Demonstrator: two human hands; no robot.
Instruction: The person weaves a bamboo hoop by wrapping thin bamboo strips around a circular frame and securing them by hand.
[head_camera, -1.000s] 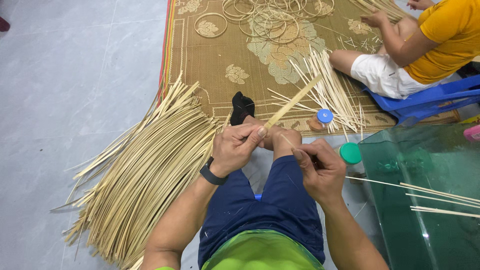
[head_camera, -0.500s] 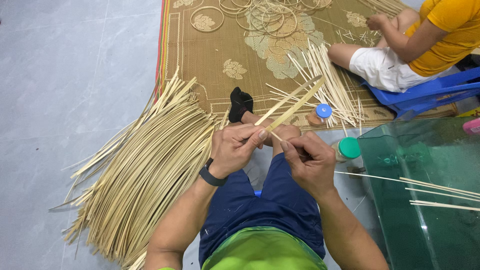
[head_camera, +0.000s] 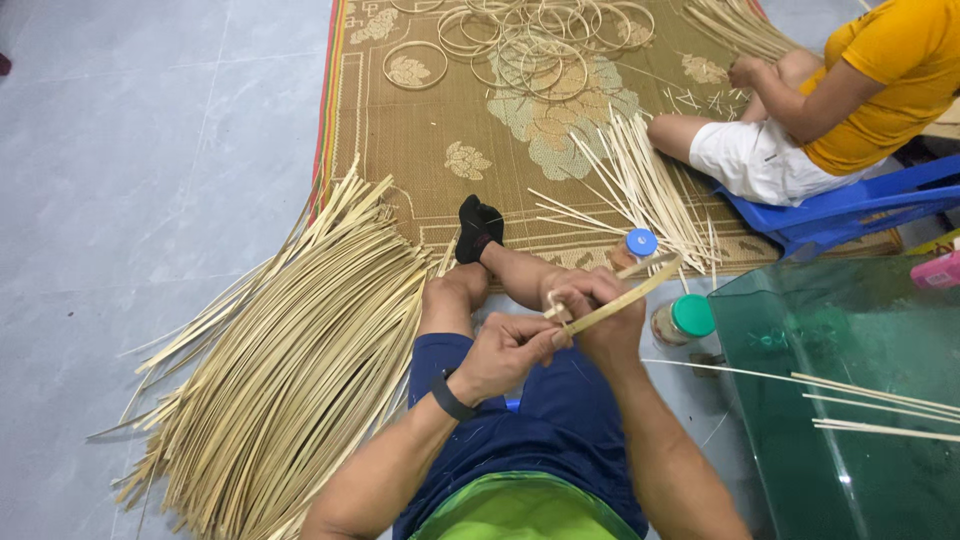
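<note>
I sit on the floor in blue shorts with one leg stretched out in a black sock (head_camera: 478, 228). Both hands meet above my knee on one pale bamboo strip (head_camera: 630, 290). My left hand (head_camera: 510, 350), with a black wristband, pinches the strip's near end. My right hand (head_camera: 595, 310) is closed around the strip, which bends into a curl by my fingers and sticks out to the upper right.
A big pile of long bamboo strips (head_camera: 290, 370) lies on the grey floor at my left. A patterned mat (head_camera: 420, 130) carries finished rings (head_camera: 525, 40) and short strips (head_camera: 640, 185). Another person in yellow (head_camera: 850, 90) sits on a blue stool. Two capped jars (head_camera: 680, 320) stand beside a green glass table (head_camera: 850, 400).
Both hands have shifted right, closer together. The strip, straight before, now curls near my fingers. The camera view has tilted slightly.
</note>
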